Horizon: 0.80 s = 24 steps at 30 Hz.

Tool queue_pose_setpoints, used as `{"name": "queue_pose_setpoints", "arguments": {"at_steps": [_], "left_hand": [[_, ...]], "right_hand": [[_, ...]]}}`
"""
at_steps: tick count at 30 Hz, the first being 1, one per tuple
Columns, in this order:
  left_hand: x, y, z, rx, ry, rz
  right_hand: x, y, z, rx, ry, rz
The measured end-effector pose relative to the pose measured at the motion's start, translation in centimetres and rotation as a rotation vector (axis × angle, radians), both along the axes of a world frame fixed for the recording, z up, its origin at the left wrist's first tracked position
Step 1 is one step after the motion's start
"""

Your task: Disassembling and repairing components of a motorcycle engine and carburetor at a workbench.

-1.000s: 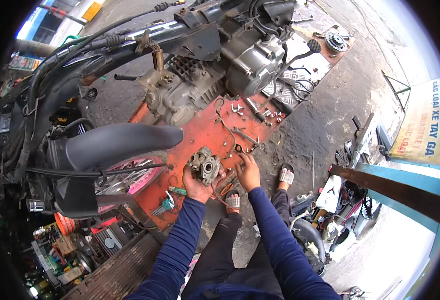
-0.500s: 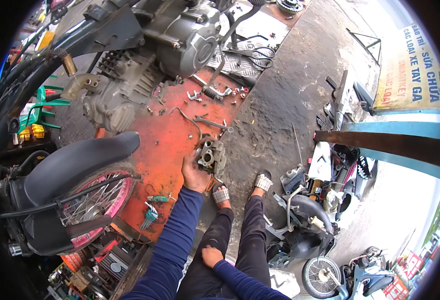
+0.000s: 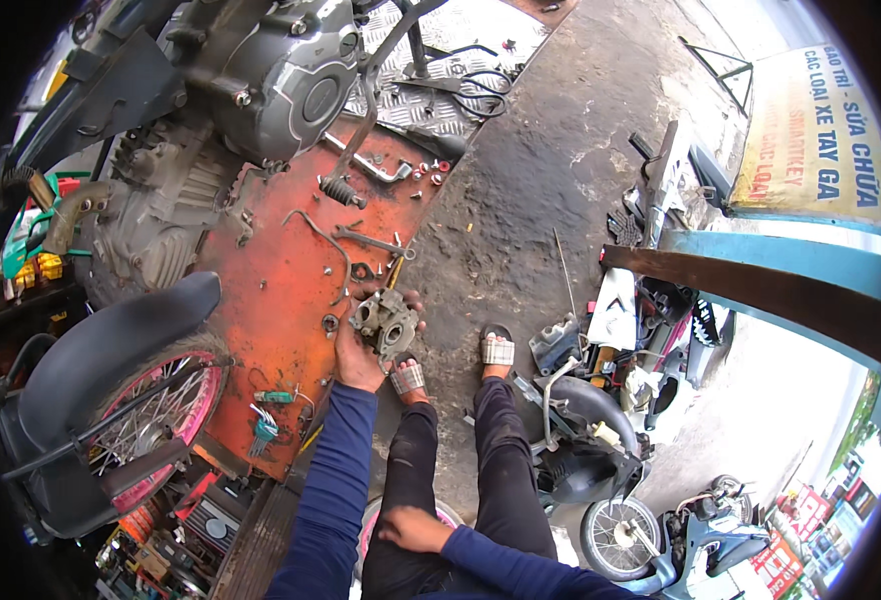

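Observation:
My left hand (image 3: 363,368) is closed around a grey cast-metal engine part (image 3: 386,322) with round bores. The palm is under it and fingertips show past its far right side. My right hand (image 3: 416,528) lies empty on my left thigh, fingers apart from the part. Beyond the held part, on an orange work platform (image 3: 246,340), are a wrench (image 3: 376,243), a bent metal rod (image 3: 323,250) and a small dark flange-shaped piece (image 3: 363,271). A small ring-shaped piece (image 3: 331,323) sits just left of my left hand.
A motorcycle engine (image 3: 291,85) stands at far left, above a black fender (image 3: 111,350) and pink-rimmed wheel (image 3: 151,420). Scissors (image 3: 461,90) lie on a metal tread plate. Hex keys (image 3: 264,430) are near the platform's edge. Motorcycle parts (image 3: 601,410) crowd the right, and a motorbike (image 3: 701,540) stands behind.
My left hand has turned the engine part so another face with bores shows, and its fingertips now appear beyond it. My right hand has slid down the picture along my thigh. The view has shifted.

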State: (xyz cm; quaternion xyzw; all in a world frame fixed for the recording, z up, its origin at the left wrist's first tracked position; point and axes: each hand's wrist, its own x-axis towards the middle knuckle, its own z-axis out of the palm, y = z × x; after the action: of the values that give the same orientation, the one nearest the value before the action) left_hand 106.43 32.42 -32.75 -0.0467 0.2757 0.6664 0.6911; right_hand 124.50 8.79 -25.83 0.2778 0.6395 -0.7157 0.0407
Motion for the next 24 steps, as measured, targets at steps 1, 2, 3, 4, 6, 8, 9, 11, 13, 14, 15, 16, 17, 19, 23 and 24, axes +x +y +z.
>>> {"name": "queue_pose_setpoints", "arguments": {"at_steps": [1,2,3,4,6,8,9,11,13,14,15,16,17,19,23,24], "left_hand": [[0.3,0.1,-0.1,0.058,0.012,0.006],[0.7,0.6,-0.5,0.072,-0.072,-0.022],[1.5,0.7,-0.8,0.081,-0.073,-0.010],[1.6,0.0,-0.8,0.124,-0.112,0.001],[1.3,-1.0,-0.8,0.174,-0.101,-0.013],[2.0,-1.2,-0.8,0.144,0.009,0.011],[2.1,-1.0,-0.8,0.120,0.125,0.017],[1.7,-1.2,-0.8,0.114,0.142,0.035],[0.7,-2.9,-1.3,0.039,0.246,0.032],[0.5,-3.4,-0.7,0.058,0.266,0.030],[0.0,-4.0,-0.1,0.064,0.265,0.038],[-0.7,-4.7,0.7,0.029,0.291,0.024],[-1.6,-5.6,1.4,-0.008,0.327,0.013],[-3.4,-7.9,1.7,-0.023,0.317,0.066],[-8.7,-11.4,3.8,-0.063,0.374,0.117],[-9.8,-11.5,4.5,0.001,0.464,0.138]], "right_hand": [[0.2,-0.3,-1.3,0.194,-0.241,0.031],[0.7,-1.2,-2.9,0.196,-0.248,0.115],[1.5,-2.2,-4.3,0.198,-0.253,0.199],[1.3,-1.9,-3.3,0.149,-0.150,0.306],[2.3,-0.2,-0.3,-0.070,0.208,0.539],[3.5,2.7,3.0,-0.609,0.446,0.625],[4.3,3.7,3.5,-0.777,0.464,0.680],[8.1,4.5,1.6,-0.648,0.164,0.372],[11.3,8.7,0.3,0.184,-0.399,0.218],[12.8,11.0,-0.3,0.538,-0.615,0.129],[14.1,12.8,-0.3,0.648,-0.778,0.098],[16.0,12.9,-0.8,0.560,-0.848,0.216],[16.9,12.8,-1.6,0.471,-0.906,0.334],[15.7,13.2,-1.3,0.464,-0.736,0.439],[11.8,15.9,1.6,-0.501,0.054,0.541],[11.2,16.7,1.0,-0.490,0.037,0.554]]}}
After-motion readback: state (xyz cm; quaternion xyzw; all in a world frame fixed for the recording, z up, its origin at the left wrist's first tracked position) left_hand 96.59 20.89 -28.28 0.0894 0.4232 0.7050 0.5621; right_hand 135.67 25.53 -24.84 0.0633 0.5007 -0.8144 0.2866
